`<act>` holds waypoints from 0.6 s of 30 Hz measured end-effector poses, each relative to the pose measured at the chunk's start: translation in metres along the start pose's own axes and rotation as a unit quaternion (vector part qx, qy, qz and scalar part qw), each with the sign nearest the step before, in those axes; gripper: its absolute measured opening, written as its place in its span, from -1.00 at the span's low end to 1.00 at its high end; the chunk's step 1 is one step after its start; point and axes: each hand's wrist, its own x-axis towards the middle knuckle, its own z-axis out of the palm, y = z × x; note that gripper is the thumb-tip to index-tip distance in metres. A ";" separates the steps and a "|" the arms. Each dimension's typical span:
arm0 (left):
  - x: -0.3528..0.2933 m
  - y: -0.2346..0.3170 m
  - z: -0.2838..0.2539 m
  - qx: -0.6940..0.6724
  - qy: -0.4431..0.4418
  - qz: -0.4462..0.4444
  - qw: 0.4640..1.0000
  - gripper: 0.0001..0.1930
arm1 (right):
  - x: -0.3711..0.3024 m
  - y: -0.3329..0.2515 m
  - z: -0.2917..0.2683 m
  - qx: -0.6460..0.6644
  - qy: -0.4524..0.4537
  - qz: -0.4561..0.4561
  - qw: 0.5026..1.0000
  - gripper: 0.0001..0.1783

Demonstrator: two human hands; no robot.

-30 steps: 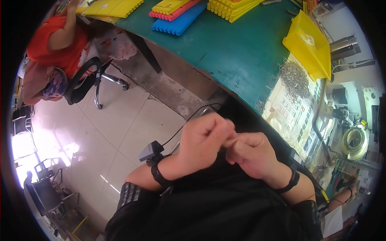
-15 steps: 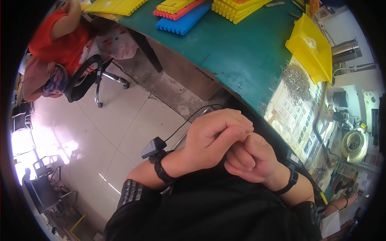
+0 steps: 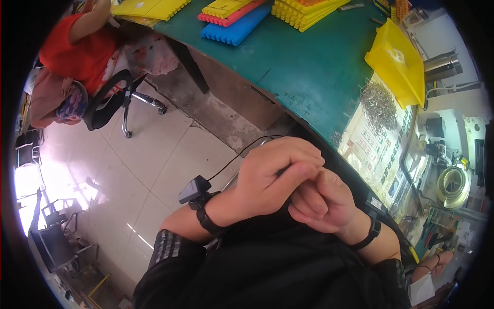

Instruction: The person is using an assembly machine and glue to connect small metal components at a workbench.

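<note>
My two hands meet in front of my black shirt, just off the near edge of the green table point(image 3: 309, 77). My left hand point(image 3: 275, 177) is closed, its fingers curled over and its thumb pointing at the other hand. Touching it from the right, my right hand point(image 3: 329, 206) is closed too, with the fingers bent inward and the thumb against the left hand. Whatever the fingers hold, if anything, is hidden between them. A black strap with a small device point(image 3: 197, 190) sits on the left wrist, and a black band point(image 3: 373, 232) circles the right one.
Small metal pieces point(image 3: 380, 105) lie heaped beside a tilted yellow bin point(image 3: 396, 64). Blue point(image 3: 234, 31), red and yellow ridged strips are stacked farther back. A person in red point(image 3: 85, 46) sits at the left; another person's hand point(image 3: 437, 262) shows at lower right.
My hands stay together, almost unmoved. The arm of the person in red has shifted a little, and the other person's hand at lower right has moved slightly.
</note>
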 end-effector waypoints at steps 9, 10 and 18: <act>0.004 0.004 -0.004 -0.037 0.136 -0.203 0.969 -0.75 | -0.005 -0.006 -0.005 -0.013 -0.013 -0.023 1.000 -0.47; 0.003 0.004 -0.004 -0.036 0.136 -0.203 0.969 -0.75 | -0.004 -0.005 -0.004 -0.012 -0.014 -0.022 1.000 -0.47; 0.011 0.001 -0.011 -0.004 0.179 -0.152 0.972 -0.76 | -0.005 -0.003 0.002 -0.002 -0.047 0.003 0.999 -0.16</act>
